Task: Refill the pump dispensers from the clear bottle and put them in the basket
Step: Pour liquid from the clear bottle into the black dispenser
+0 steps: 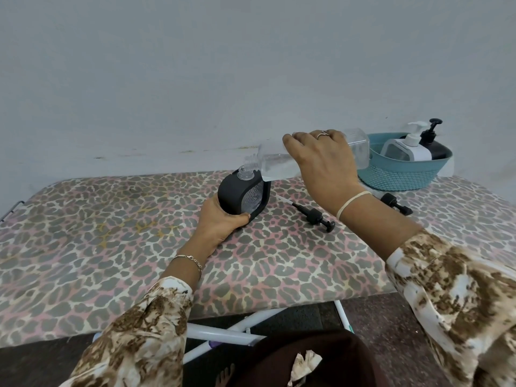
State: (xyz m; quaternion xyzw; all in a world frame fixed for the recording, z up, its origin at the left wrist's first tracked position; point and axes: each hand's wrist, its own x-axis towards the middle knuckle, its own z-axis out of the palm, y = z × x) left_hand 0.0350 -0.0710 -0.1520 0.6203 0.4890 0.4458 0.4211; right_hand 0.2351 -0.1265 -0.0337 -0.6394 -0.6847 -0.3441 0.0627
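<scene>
Seen from the head camera, the black dispenser [237, 196] stands upright near the middle of the bench [111, 219], a little toward its far edge, with its pump off and its neck open. The left grip [220, 222] wraps its lower near side, thumb across the front, steadying it. The right grip [321, 157] holds the clear bottle [275, 163] from above, fingers curled over its flat side. The bottle is tipped almost level, its mouth right at the dispenser's neck; whether they touch I cannot tell. It looks like thin, light plastic, partly full and likely to give if squeezed, so a hold round the middle seems wise. The dispenser looks stiff and matte, hardly slippery, and best taken round the body. A loose pump [314, 215] lies just right of it, and a second black pump [396, 203] lies by the basket [402, 174] at the far right corner. The basket already holds a white dispenser [410, 148] and a dark dispenser [435, 148].
</scene>
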